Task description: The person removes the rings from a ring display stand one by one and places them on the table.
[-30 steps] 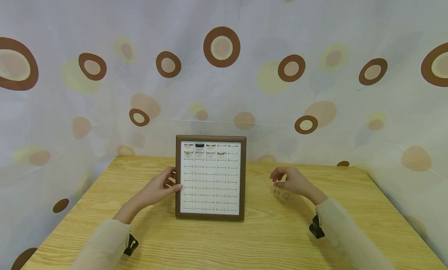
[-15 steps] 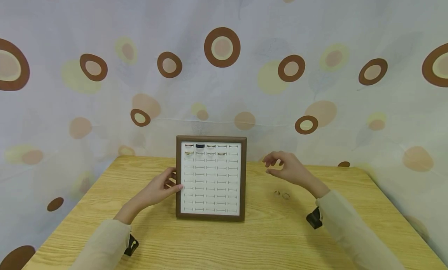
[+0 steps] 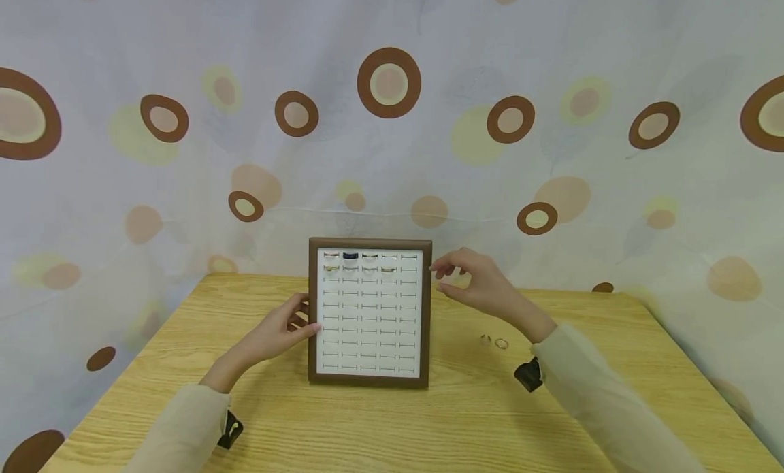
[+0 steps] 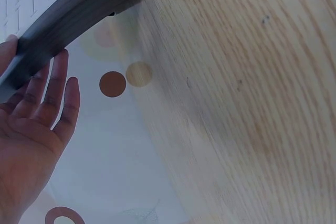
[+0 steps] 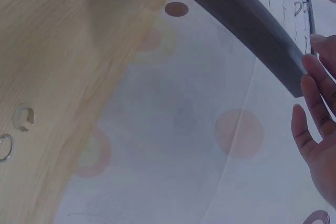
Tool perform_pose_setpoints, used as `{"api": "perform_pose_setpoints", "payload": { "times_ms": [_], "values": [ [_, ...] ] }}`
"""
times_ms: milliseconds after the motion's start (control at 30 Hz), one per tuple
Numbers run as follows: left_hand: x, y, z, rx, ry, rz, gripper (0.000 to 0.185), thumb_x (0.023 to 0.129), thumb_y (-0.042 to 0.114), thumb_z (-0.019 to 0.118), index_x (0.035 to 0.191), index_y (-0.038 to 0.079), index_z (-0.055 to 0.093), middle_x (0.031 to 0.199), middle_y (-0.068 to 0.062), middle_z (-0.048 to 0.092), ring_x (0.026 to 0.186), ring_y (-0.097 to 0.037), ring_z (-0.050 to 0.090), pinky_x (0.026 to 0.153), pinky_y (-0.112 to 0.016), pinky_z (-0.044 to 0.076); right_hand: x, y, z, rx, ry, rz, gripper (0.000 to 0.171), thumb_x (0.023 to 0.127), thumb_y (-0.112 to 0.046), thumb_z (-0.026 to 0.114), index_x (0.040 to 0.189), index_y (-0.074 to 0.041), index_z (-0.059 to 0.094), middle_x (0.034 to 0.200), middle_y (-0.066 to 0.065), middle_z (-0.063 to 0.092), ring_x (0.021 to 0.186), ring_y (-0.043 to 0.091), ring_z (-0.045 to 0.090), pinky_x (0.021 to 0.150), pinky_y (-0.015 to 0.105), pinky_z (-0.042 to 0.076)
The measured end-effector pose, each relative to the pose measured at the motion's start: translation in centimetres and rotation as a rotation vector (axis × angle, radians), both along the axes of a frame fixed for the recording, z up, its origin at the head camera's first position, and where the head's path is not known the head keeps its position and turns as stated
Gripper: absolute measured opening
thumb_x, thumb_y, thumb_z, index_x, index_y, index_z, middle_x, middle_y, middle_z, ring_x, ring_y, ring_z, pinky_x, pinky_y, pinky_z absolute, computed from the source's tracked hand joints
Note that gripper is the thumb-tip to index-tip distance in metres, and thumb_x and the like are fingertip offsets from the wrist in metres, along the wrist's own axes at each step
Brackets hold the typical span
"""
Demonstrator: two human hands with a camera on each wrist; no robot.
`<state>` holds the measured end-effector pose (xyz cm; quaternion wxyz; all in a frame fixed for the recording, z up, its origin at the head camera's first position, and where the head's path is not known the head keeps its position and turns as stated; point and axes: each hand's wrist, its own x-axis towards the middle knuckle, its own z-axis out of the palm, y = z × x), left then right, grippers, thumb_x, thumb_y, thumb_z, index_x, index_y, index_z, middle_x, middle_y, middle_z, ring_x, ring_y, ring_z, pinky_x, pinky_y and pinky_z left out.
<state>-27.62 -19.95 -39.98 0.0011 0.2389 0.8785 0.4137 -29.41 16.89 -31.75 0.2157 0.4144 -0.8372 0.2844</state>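
Observation:
A ring display board (image 3: 369, 310) with a brown frame and white slotted face stands upright on the table. My left hand (image 3: 283, 329) grips its left edge, thumb on the front and fingers behind; the left wrist view shows that hand (image 4: 37, 114) at the frame's side. My right hand (image 3: 480, 282) is raised by the board's upper right edge. Its thumb and fingertips pinch a small ring, mostly hidden by the fingers. In the right wrist view, the fingertips of this hand (image 5: 321, 114) overlap the frame's corner. Several rings, including a dark blue ring (image 3: 350, 256), sit in the top two rows.
Two loose rings lie right of the board: a gold-toned ring (image 3: 501, 344) and another ring (image 3: 486, 339) beside it. The wooden table (image 3: 380, 432) meets a patterned curtain (image 3: 392, 167) at the back. A black wrist strap mount (image 3: 529, 375) hangs under the right sleeve.
My right hand has lifted from beside the loose rings and moved left to the board's upper right edge. The left hand and board have stayed put.

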Motion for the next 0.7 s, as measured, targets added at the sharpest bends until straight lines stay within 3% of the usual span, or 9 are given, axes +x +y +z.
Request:
{"api": "perform_pose_setpoints", "payload": {
  "times_ms": [233,467,700],
  "values": [
    [0.0,0.0,0.0,0.007,0.0,-0.004,0.055,0.089,0.027,0.06,0.129,-0.002,0.037,0.112,-0.018,0.056,0.092,-0.022,0.061,0.074,-0.027,0.05,-0.1,-2.5,0.5,-0.015,0.057,0.072,0.023,0.075,-0.004,0.072,0.096,-0.004,0.065,0.09,0.005,0.065,0.081,0.018,0.054,0.069,0.029,0.043],
    [0.2,0.1,0.2,-0.002,-0.002,0.005,0.054,0.09,0.024,0.059,0.131,-0.002,0.036,0.113,-0.018,0.056,0.092,-0.023,0.061,0.075,-0.029,0.05,-0.1,-4.8,0.8,-0.004,0.087,0.074,0.022,0.076,-0.005,0.071,0.096,-0.004,0.063,0.093,0.005,0.065,0.084,0.019,0.055,0.075,0.032,0.045],
    [1.6,1.0,2.0,-0.011,-0.001,0.008,0.049,0.09,0.013,0.058,0.128,-0.008,0.036,0.11,-0.024,0.056,0.092,-0.03,0.061,0.075,-0.035,0.051,0.0,-6.5,0.9,0.031,0.115,0.001,0.022,0.074,-0.005,0.072,0.094,-0.005,0.064,0.092,0.004,0.066,0.087,0.018,0.057,0.078,0.031,0.047]
  ]
}}
